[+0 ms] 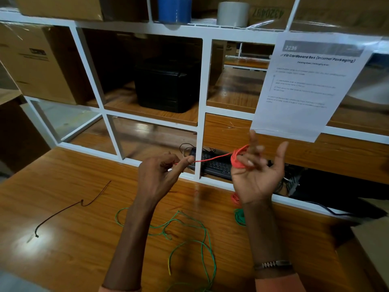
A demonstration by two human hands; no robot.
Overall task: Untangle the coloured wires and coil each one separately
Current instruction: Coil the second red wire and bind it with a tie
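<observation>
Left hand (160,171) pinches the red wire (212,158) taut; the splayed right hand (255,171) serves as spool, loops around its fingers.

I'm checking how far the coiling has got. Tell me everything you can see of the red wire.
The red wire is thin, orange-red and looks plastic-coated. Most of it is wound in several loops round the fingers of the raised right hand. One taut strand runs left from the coil to the left hand, which pinches its end. It hangs above the table, touching only the hands.
</observation>
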